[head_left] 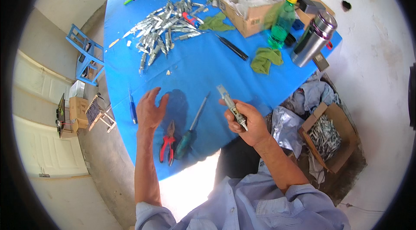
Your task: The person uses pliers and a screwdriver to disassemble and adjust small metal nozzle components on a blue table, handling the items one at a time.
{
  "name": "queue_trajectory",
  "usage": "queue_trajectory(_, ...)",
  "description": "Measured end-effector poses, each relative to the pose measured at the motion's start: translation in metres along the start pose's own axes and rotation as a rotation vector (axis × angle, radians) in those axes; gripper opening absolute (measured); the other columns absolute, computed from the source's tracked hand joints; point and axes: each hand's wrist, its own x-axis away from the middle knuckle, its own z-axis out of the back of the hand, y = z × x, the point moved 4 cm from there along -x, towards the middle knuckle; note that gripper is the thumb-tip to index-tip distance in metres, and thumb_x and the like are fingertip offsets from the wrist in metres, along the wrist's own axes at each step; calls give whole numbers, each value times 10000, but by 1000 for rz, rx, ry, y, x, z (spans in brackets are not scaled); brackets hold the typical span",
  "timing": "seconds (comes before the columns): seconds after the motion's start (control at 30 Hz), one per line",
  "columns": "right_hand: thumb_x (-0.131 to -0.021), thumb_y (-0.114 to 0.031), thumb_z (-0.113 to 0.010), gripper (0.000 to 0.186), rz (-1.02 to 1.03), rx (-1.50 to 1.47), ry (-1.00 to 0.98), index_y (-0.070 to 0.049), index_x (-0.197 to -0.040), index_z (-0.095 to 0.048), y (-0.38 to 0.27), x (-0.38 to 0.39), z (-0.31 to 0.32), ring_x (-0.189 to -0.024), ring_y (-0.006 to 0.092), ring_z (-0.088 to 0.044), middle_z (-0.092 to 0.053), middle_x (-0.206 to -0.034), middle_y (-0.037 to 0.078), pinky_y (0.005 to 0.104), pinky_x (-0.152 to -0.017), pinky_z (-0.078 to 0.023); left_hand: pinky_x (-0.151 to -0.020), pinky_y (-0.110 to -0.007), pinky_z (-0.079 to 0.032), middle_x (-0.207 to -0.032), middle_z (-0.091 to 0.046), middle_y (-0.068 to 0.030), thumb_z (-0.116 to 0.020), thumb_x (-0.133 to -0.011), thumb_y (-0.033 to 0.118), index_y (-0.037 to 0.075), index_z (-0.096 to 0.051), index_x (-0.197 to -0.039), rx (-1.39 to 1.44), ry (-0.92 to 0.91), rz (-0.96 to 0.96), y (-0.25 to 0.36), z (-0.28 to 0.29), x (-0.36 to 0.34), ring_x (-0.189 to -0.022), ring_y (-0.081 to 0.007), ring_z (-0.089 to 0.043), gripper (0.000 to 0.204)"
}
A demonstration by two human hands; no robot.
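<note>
My right hand (248,121) is closed around a slim silver-grey part (232,107) with a clear, flat upper end and a pale pointed tip; its exact kind I cannot make out. The part is tilted above the table's near edge. My left hand (150,107) is over the blue tabletop with its fingers apart, holding nothing. Red-handled pliers (167,145) and a screwdriver with a green handle (185,143) lie between my forearms. A blue-handled screwdriver (132,110) rests just left of my left hand. Farther off is a heap of similar silver parts (162,26).
A black pen-like tool (232,48) and green cloths (266,60) lie beyond my right hand. Past them stand a green bottle (282,22), a steel flask (314,38) and a cardboard box (249,19). Low on the right, another carton (342,132) holds many slim parts.
</note>
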Motion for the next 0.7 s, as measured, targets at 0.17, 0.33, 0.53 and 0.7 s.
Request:
queue_trajectory(0.17,-1103,-257,-402,456,-135,-134,65,68,-1387,-549,30,51,24,-612,98,-486,-606,-850,47,245,-558,-380,-862,-410,-568,-1114,-734,-169,-792,-897,158,5,-716,-1171,57,47,100,56,37,77,-978,-310,-713,323)
queue_trajectory(0.33,-1075,-268,-439,411,-196,-118,71,35,-1306,-596,59,70,44,-598,84,-473,-625,-864,23,228,-528,-351,-909,-432,-547,-1128,-728,-164,-805,-867,127,-2,-718,-1134,-23,48,9,95,21,155,-1025,-336,-688,310)
queue_trajectory(0.53,-1071,-254,-456,376,-214,-59,82,30,-1251,-625,59,70,51,-577,74,-465,-616,-828,20,216,-494,-335,-983,-446,-518,-1150,-718,-151,-769,-890,110,15,-696,-1173,-173,52,17,105,15,164,-1107,-354,-655,308)
queue_trajectory(0.7,-1108,-241,-417,340,-248,-63,85,14,-1182,-631,58,75,52,-565,61,-484,-582,-793,29,199,-456,-326,-943,-437,-518,-1134,-707,-159,-766,-884,126,17,-695,-1187,-236,-25,72,97,9,150,-1090,-360,-642,330)
